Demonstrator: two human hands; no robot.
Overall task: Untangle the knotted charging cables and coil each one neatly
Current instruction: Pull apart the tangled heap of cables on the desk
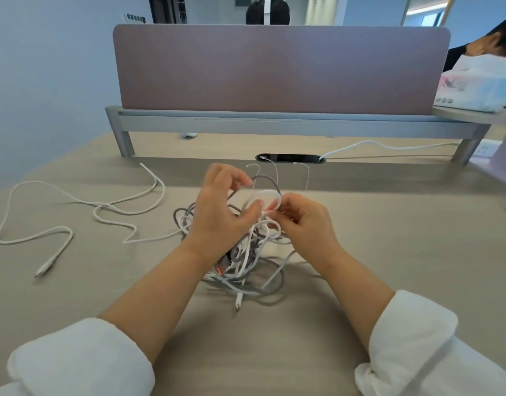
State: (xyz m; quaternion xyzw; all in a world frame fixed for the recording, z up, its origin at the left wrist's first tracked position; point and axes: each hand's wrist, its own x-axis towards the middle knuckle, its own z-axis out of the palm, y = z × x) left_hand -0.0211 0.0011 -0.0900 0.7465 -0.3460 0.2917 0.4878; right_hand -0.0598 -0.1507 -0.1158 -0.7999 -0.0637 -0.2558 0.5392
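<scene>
- The left hand (217, 207) shows its back to the camera, fingers curled. Its thumb presses a loop of white cable (263, 193), and the index finger hooks over above it.
- The right hand (304, 224) sits just beside it at about the same height. Its thumb and index fingertip pinch the same loop, with the other fingers curled under.
- Both wrists bend slightly inward, so the fingertips nearly meet.
- The left forearm (160, 281) and right forearm (351, 278) are bare and slant in from the lower corners.
- The white sleeves (80, 358) are bunched near the elbows.
</scene>
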